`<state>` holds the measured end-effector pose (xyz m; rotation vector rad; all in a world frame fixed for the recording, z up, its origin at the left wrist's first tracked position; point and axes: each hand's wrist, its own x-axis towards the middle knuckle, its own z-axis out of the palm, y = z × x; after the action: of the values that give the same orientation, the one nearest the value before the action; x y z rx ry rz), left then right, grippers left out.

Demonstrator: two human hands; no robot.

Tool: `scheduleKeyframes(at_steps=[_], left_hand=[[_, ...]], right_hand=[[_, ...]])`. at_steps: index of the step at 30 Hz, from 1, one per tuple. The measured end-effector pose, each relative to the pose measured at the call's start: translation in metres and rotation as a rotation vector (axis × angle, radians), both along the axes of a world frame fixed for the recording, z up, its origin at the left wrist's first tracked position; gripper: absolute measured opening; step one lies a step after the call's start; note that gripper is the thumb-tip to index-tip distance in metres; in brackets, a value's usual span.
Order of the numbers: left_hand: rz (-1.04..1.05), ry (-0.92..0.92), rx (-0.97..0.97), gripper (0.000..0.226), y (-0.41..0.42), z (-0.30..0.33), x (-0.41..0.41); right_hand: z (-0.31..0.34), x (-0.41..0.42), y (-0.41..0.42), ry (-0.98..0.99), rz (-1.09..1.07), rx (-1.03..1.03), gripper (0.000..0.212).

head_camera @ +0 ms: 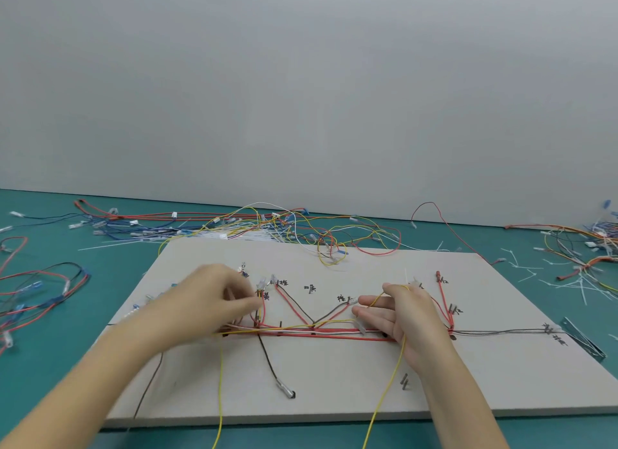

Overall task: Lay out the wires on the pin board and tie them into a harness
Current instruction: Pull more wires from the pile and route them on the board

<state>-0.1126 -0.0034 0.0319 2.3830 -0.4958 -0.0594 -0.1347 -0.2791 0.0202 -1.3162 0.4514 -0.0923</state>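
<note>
— What's the left hand (219, 298) doing there?

— Fingertips pinched together over the pin at the left end of the pin board (334, 381), where the yellow wire (389, 375) turns. I judge it is seating that wire against the pin, though the fingers are blurred and I can't see the contact itself.

— And the right hand (403, 318)?

— Released, fingers straight and spread, palm turned inward. The yellow wire drapes over its thumb side and falls off the near edge of the board; nothing is clenched round it.

— How would that wire handle?

— Light and limp, I'd say. Thin, smooth plastic insulation, so probably slippery; it sags in soft curves wherever it is free. Best pinched close to a pin, where a short length behaves. Held far out, it would likely flop.

— The rest of the harness?

— A trunk of red wires (334, 335) and pale ones lies flat along the middle of the board, with red and brown branches rising in a V to small handwritten labels. A brown wire (267, 358) ends in a clear-sleeved terminal (286, 390) near the front.

— And beyond the board?

— A matte grey-beige panel on a teal surface (110, 258). Behind it, a tangle of loose wires (267, 227); to the right, white cable ties (568, 284), thin and springy-looking.
</note>
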Motion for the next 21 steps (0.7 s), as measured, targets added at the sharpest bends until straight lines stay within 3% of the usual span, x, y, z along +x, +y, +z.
scheduleKeyframes(at_steps=[3,9,13,16,18,21], left_hand=[[0.169,0.174,0.146,0.04,0.054,0.009,0.019],[0.431,0.551,0.037,0.053,0.126,-0.007,0.043],[0.47,0.618,-0.034,0.055,0.131,-0.017,0.05],[0.488,0.607,-0.023,0.052,0.127,-0.017,0.05],[0.483,0.505,0.107,0.047,0.119,-0.013,0.047],[0.491,0.035,0.235,0.042,0.094,-0.005,0.041]], right_hand=[[-0.001,0.001,0.001,0.005,0.004,-0.027,0.006],[0.0,-0.001,0.001,-0.002,0.013,-0.051,0.01],[0.0,-0.002,0.001,0.005,0.019,-0.05,0.007],[0.001,-0.001,0.001,0.007,0.019,-0.044,0.006],[0.0,0.0,0.001,0.006,0.021,-0.042,0.006],[0.0,0.0,0.002,-0.005,0.026,-0.019,0.009]])
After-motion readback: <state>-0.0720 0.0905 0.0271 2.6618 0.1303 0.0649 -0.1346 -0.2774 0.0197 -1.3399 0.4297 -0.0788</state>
